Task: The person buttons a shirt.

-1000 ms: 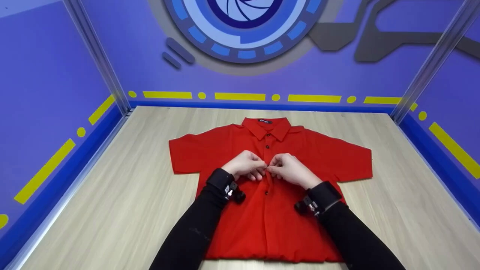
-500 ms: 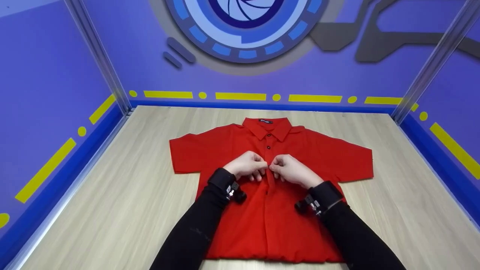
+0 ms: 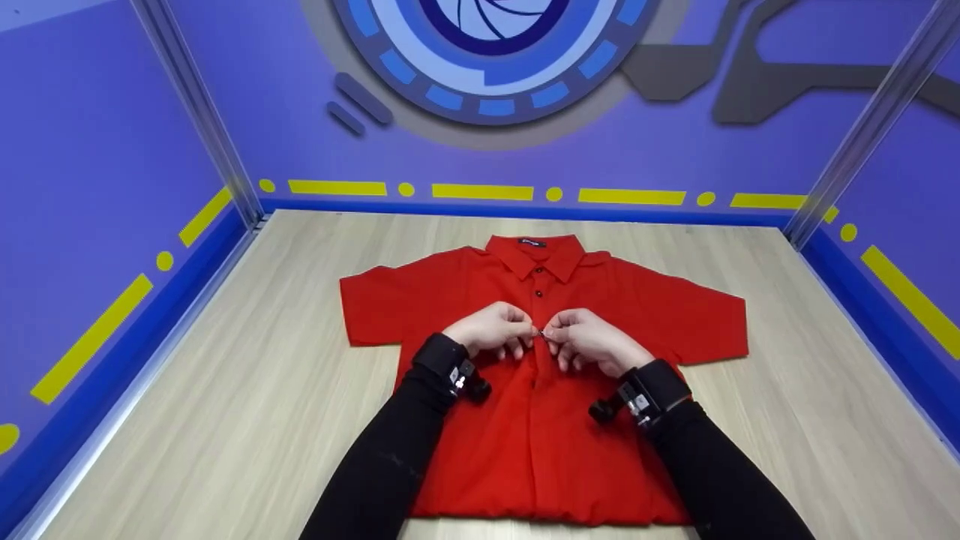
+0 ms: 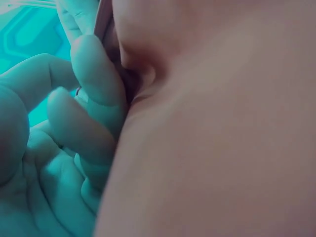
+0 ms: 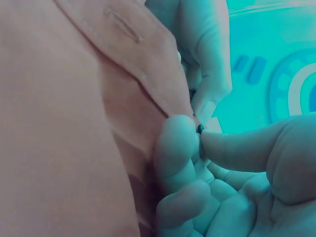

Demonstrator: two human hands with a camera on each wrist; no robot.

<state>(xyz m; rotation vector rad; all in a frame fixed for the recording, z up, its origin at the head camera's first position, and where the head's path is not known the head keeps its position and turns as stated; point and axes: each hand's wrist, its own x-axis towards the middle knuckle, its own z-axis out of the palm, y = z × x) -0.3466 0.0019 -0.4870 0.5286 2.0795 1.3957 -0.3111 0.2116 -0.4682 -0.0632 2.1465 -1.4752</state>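
Note:
A red short-sleeved shirt [image 3: 476, 457] lies front up, collar away from me, with dark buttons down its middle. At mid-chest my left hand [image 3: 495, 328] pinches the front placket between thumb and fingers. Facing it, my right hand [image 3: 592, 341] pinches a small dark button [image 5: 200, 128] at the placket's edge, the fingertips of both hands nearly meeting. The right wrist view shows a slit buttonhole [image 5: 123, 24] lower on the raised placket flap. In the left wrist view, curled fingers [image 4: 94, 74] press against the lifted cloth, and the button is hidden there.
The shirt lies on a pale wooden table [image 3: 225, 360]. Blue-purple panels [image 3: 495, 165] with yellow marks enclose it at the back and both sides, joined by metal corner posts. A dark button [image 3: 538, 293] shows on the shirt above the hands.
The right hand has shifted slightly to the right and turned, its lower fingers now more spread. A dark button now shows between the fingertips. The left hand stays nearly in place.

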